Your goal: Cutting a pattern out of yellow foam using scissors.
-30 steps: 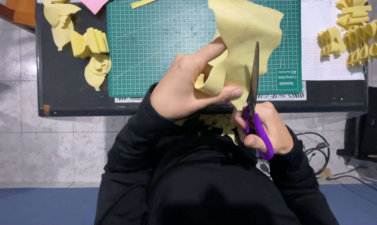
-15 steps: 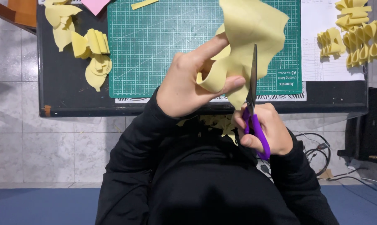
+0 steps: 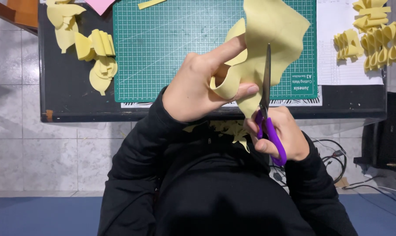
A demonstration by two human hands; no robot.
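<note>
My left hand [image 3: 202, 87] pinches a pale yellow foam sheet [image 3: 272, 30] between thumb and fingers and holds it up over the green cutting mat [image 3: 163, 43]. My right hand [image 3: 281, 135] grips purple-handled scissors [image 3: 268, 113] whose blades point away from me and lie against the sheet's right side. Yellow offcuts [image 3: 228, 129] rest on my lap below the hands, partly hidden by them.
A black table [image 3: 75, 105] carries the mat. Folded yellow foam pieces lie at the left [image 3: 97, 57] and on white paper at the right [image 3: 381, 39]. A pink scrap [image 3: 99, 4] sits at the top edge. Cables [image 3: 333, 157] lie on the tiled floor at right.
The sheet has shifted slightly up and to the right in my left hand, and the scissors have moved a little with it.
</note>
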